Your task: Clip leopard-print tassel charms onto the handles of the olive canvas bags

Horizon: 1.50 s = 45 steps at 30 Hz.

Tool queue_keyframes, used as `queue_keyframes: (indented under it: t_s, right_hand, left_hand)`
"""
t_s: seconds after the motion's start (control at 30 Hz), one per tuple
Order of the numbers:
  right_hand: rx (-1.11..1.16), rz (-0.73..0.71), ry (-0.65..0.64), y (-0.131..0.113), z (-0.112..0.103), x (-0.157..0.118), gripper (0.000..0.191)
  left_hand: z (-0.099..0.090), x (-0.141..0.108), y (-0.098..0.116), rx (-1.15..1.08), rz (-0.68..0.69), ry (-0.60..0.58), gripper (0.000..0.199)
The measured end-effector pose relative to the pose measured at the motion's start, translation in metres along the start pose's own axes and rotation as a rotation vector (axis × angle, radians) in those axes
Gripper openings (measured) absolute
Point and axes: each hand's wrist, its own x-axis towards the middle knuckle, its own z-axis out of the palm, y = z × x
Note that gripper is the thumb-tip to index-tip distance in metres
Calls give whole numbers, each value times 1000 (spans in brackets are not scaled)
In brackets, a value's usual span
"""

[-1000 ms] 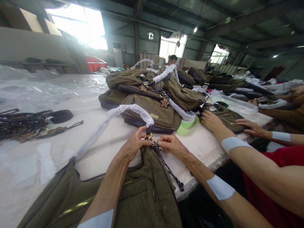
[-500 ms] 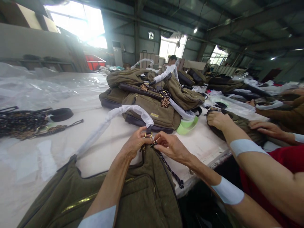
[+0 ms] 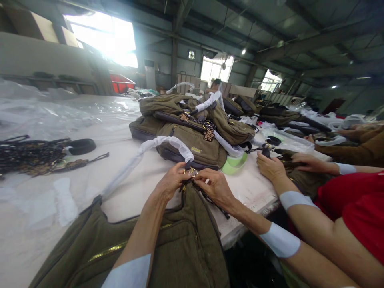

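Note:
An olive-green corduroy bag (image 3: 177, 248) lies in front of me, its gold zipper (image 3: 109, 251) facing up. White wrapping covers its raised strap (image 3: 168, 140). My left hand (image 3: 171, 182) is closed at the strap's right end, pinching the gold ring (image 3: 186, 171) there. Close beside it, my right hand (image 3: 214, 187) is closed, with thumb and forefinger on a thin gold key ring (image 3: 194, 173). A black patterned cord (image 3: 223, 212) hangs down beneath my right hand along the bag's edge. Whether the two rings are linked is hidden by my fingers.
Olive bags (image 3: 192, 136) with leopard-print charms (image 3: 209, 134) are piled ahead. Black cords (image 3: 33, 154) and a black strap roll (image 3: 82, 146) lie left. Green tape (image 3: 235, 164) sits beside the pile. At right, a co-worker's hands (image 3: 271, 166) handle another bag.
My right hand has closed in on the strap's end, and the thin gold ring shows more clearly between my fingers. The co-worker's hands have shifted on their bag. The view has moved slightly.

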Motion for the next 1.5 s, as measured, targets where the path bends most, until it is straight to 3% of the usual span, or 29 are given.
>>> queue_keyframes:
  t_s: [0.07,0.17,0.3,0.37,0.5,0.7,0.97,1.23,1.5]
  right_hand:
    - [42,-36,92,-2,-2,1,7]
    - [231,-49,130,-12,-5,7,10]
    - [696,213,35,-21,-8,21,21]
    - [787,314,-27,-17,-7,25,25]
    - [616,325,-50,-5,-6,21,21]
    - [151,163,7,-1,-11,17,10]
    - [-17,189,-11,-7,-11,25,11]
    - [231,218,18,3,5,30,10]
    - [763,412,24,15,20,34,18]
  left_hand:
    - [0,-1,1,-5,15,-9,65]
    - [0,-2,3,46,27,11,67]
    - [0,-4,6,60,5,5,70]
    - [0,-5,9,43,-6,1,71]
    - [-1,-6,11,-16,-1,-21,65]
    - [-1,-4,9,-65,15,2,53]
    - [-3,0,4,-82,62,39,49]
    - [-1,-4,8,-14,109,91,31]
    - [-1,-2,8,-22,113,104,30]
